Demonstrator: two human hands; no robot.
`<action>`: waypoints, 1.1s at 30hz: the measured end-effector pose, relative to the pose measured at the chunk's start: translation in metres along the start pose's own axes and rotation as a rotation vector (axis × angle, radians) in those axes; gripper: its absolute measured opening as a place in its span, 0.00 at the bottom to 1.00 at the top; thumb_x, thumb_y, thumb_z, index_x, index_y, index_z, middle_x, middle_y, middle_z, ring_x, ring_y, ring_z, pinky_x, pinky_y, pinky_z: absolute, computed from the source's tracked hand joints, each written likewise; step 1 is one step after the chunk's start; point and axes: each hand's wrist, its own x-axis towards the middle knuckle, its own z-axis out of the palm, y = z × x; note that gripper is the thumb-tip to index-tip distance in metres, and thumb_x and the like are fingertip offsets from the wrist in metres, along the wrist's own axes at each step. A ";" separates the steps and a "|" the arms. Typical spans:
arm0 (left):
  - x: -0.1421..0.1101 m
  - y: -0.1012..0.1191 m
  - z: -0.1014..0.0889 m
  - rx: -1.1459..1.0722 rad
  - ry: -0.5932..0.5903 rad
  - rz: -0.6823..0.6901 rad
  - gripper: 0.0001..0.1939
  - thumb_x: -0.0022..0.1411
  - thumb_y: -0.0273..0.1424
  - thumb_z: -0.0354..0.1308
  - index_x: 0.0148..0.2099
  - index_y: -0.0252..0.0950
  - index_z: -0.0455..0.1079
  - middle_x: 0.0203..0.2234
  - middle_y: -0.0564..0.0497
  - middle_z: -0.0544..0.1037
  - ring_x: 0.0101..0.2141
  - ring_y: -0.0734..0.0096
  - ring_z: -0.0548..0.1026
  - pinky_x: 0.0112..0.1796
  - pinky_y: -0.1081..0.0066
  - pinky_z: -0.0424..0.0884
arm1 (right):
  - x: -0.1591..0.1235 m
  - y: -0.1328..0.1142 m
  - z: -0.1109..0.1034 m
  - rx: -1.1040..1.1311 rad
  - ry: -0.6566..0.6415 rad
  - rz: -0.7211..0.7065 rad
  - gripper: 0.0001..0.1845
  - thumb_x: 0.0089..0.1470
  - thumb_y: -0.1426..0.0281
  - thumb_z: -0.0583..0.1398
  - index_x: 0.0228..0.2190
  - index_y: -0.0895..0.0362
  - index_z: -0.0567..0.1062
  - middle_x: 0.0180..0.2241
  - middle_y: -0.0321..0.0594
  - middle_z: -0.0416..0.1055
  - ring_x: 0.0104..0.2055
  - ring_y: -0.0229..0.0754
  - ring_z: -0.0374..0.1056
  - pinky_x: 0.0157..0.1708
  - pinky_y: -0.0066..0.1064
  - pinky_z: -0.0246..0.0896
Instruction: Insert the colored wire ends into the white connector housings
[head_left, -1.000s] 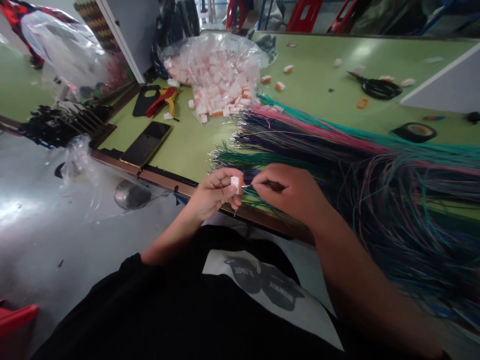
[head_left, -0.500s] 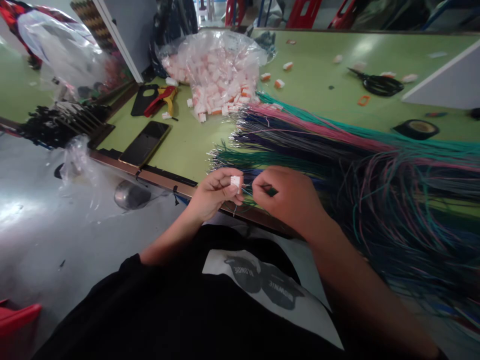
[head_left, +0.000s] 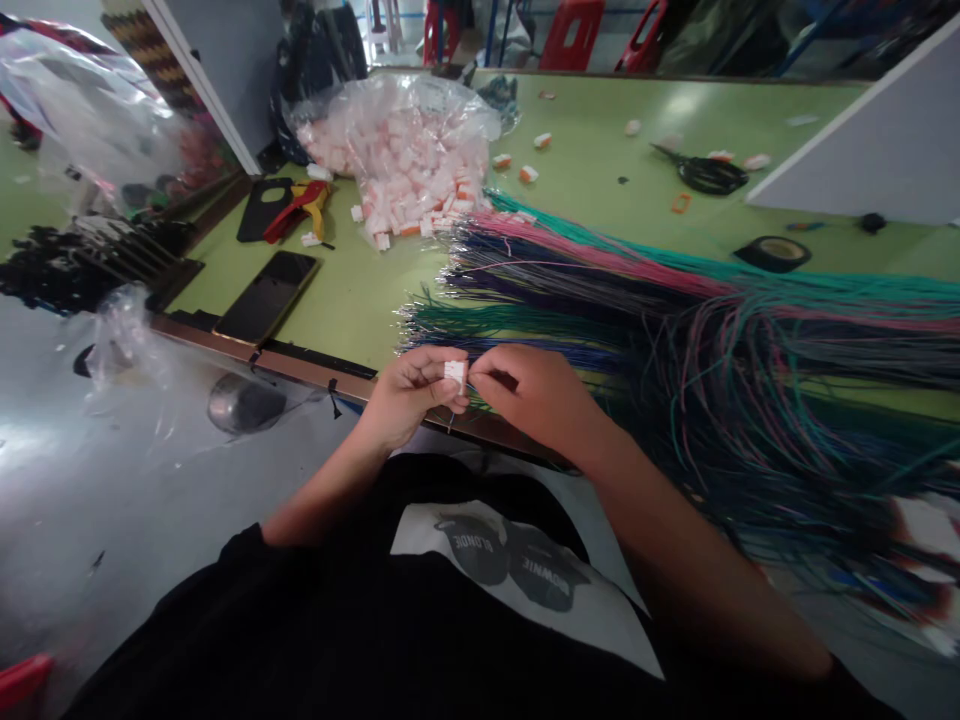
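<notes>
Between thumb and fingers, my left hand point(head_left: 409, 398) grips a small white and orange connector housing point(head_left: 454, 373). My right hand point(head_left: 529, 395) is pinched close against the housing's right side. A thin wire seems to sit in that pinch, though its end is mostly hidden by the fingers. Just beyond both hands lie bundles of cut wires with metal terminal ends: green point(head_left: 465, 316), pink point(head_left: 585, 246) and dark ones point(head_left: 540, 270). A clear plastic bag point(head_left: 420, 140) full of similar housings rests behind them.
A phone point(head_left: 266, 297) lies near the table's front edge, with red and yellow pliers point(head_left: 298, 210) and a black case point(head_left: 262, 208) behind it. Scissors point(head_left: 705, 172), black tape point(head_left: 772, 252) and loose housings point(head_left: 529, 174) are scattered at the back. A white panel point(head_left: 870, 130) stands at right.
My right hand has come closer to the connector housing, and the gap where wire showed has shrunk. The whole view has shifted, so the table things appear further left.
</notes>
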 end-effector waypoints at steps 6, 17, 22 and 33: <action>-0.001 0.002 0.002 -0.007 0.010 -0.007 0.19 0.46 0.34 0.74 0.39 0.35 0.74 0.24 0.56 0.79 0.23 0.77 0.77 0.28 0.76 0.76 | -0.001 -0.001 -0.012 0.002 -0.033 -0.038 0.11 0.50 0.75 0.54 0.18 0.56 0.69 0.21 0.35 0.67 0.24 0.34 0.58 0.28 0.28 0.47; 0.001 0.002 -0.002 -0.133 0.034 0.079 0.16 0.48 0.31 0.72 0.40 0.36 0.75 0.25 0.56 0.77 0.22 0.80 0.76 0.26 0.78 0.74 | 0.089 0.094 -0.044 -0.482 0.153 0.288 0.07 0.51 0.71 0.58 0.25 0.56 0.76 0.32 0.48 0.76 0.34 0.47 0.66 0.31 0.35 0.54; 0.002 -0.002 0.002 -0.177 0.175 0.183 0.15 0.48 0.30 0.72 0.40 0.38 0.76 0.24 0.57 0.76 0.23 0.81 0.74 0.26 0.79 0.72 | 0.092 0.101 -0.038 -0.506 0.202 0.281 0.11 0.53 0.72 0.54 0.28 0.56 0.77 0.30 0.49 0.75 0.32 0.48 0.66 0.29 0.35 0.53; 0.004 -0.006 0.005 -0.180 0.253 0.220 0.13 0.49 0.29 0.70 0.39 0.38 0.75 0.25 0.57 0.76 0.23 0.81 0.72 0.27 0.78 0.71 | 0.087 0.098 -0.037 -0.484 0.215 0.301 0.11 0.51 0.73 0.55 0.32 0.55 0.78 0.32 0.49 0.75 0.34 0.49 0.66 0.30 0.35 0.51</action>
